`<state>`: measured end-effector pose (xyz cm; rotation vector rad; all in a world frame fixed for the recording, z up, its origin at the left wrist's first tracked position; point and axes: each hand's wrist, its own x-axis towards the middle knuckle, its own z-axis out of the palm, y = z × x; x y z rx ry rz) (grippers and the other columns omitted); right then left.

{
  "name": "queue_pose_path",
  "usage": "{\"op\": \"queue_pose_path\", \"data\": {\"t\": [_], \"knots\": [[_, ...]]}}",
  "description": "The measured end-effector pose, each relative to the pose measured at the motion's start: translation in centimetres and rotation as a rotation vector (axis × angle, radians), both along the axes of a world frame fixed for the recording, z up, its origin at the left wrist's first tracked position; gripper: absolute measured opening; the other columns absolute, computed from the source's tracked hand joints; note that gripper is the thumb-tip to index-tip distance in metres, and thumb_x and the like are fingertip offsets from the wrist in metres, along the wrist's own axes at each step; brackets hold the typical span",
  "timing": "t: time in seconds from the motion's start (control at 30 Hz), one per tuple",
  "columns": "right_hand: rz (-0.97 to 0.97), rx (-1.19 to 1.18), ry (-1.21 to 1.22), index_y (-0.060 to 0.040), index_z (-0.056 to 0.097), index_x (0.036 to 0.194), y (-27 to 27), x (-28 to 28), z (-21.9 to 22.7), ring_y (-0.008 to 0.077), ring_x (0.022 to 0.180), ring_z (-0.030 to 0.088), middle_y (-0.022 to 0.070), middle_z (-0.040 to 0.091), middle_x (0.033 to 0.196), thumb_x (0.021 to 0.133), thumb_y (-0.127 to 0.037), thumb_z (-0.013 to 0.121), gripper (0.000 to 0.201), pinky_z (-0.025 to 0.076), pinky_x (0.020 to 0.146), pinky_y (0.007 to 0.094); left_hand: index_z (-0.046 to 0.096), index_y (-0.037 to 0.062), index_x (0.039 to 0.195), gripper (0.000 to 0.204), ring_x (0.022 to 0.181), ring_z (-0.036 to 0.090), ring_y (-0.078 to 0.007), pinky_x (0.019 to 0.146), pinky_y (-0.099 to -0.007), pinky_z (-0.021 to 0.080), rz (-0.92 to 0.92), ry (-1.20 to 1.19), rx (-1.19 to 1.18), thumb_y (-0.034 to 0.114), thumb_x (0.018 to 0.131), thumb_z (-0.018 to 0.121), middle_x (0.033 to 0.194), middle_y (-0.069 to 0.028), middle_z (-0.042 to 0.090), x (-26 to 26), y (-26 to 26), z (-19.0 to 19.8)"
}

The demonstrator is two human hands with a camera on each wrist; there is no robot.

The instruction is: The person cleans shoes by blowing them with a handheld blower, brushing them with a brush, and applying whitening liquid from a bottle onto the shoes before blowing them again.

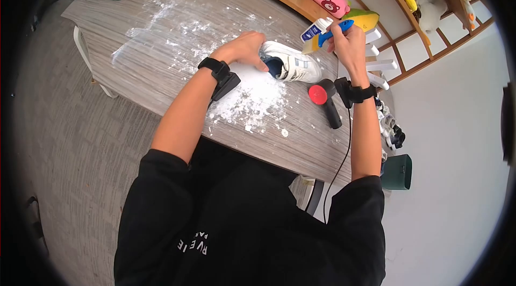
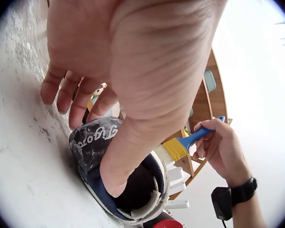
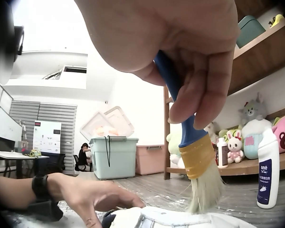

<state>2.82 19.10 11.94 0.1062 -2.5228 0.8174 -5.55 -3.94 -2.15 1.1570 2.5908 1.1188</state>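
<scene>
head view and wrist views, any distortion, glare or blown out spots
Head view: fisheye, with the wooden shelf bowed and corners black; left wrist view: the wall washes out to near white, the left hand looms large; right wrist view: dark corners, a blown-out white area at upper left, yet the paintbrush reads fairly clearly.

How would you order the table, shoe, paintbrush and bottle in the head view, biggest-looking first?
1. Table
2. Shoe
Unranked: paintbrush and bottle look similar in size; the paintbrush partly covers the bottle and may be nearer the camera.
</scene>
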Motion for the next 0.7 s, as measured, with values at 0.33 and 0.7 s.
{"op": "queue_pose_path", "data": {"t": [0.33,0.7], "knots": [[0.11,-0.146,0.165,0.0081,0.071,0.089,-2.0,0.6,1.1,0.0154,0.053,0.067,0.0106,0.069,0.067,0.095,-0.015,0.061,0.025,0.053,0.052,0.0287,0.068,-0.0044,0.112,0.069,0.096,0.066,-0.0235,0.085,-0.0353,0.054,0.104,-0.114,0.368,0.038,0.064,0.093,0.103,-0.0157,0.07,0.6,0.0,1.7],[0.357,-0.382,0.321,0.0105,0.068,0.101,-2.9,3.7,4.6,0.0217,0.059,0.068,0.0183,0.071,0.083,0.103,-0.014,0.057,0.026,0.057,0.056,0.0308,0.07,0.0047,0.113,0.06,0.077,0.055,-0.0152,0.067,-0.029,0.048,0.406,0.473,0.877,0.027,0.065,0.097,0.092,-0.0028,0.06,2.0,0.8,3.8]]}}
